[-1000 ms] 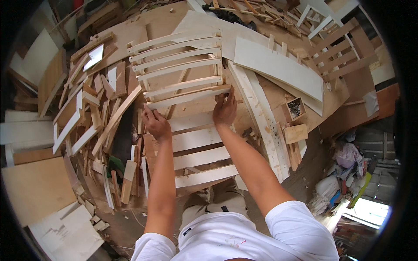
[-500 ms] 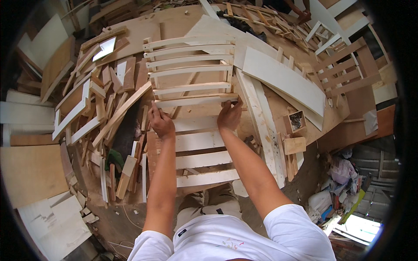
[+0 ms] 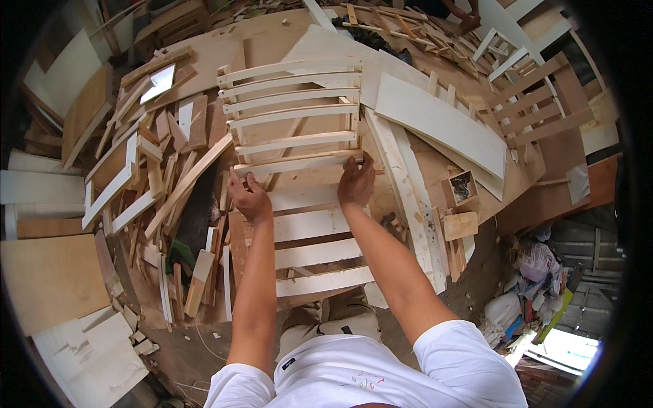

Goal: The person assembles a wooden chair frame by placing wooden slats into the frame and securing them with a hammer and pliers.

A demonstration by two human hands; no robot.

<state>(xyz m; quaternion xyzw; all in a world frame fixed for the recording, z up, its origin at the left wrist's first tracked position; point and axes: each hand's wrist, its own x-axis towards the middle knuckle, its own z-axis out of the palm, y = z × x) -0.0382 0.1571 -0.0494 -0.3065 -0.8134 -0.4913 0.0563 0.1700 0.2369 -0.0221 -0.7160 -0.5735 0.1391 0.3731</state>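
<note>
A slatted wooden frame (image 3: 292, 110) with several pale crosspieces lies on the workbench in front of me. My left hand (image 3: 249, 197) pinches the left end of its nearest wooden slat (image 3: 299, 163), thumb and fingers closed around the tip. At the opposite end, my right hand (image 3: 356, 182) grips the same slat, its fingers partly curled out of sight. Between my forearms and below that slat lie several wider white-faced boards (image 3: 309, 226), set crosswise with gaps between them.
Loose wood offcuts (image 3: 173, 153) are heaped on the left. To the right lie a long white board (image 3: 442, 126) and a small wooden box (image 3: 461, 187) of dark metal pieces, perhaps nails. Another person's hand (image 3: 469, 24) shows at the far right.
The nearest slat's left end has shifted slightly left and toward me, along with my left hand. My right hand stays at the slat's right end.
</note>
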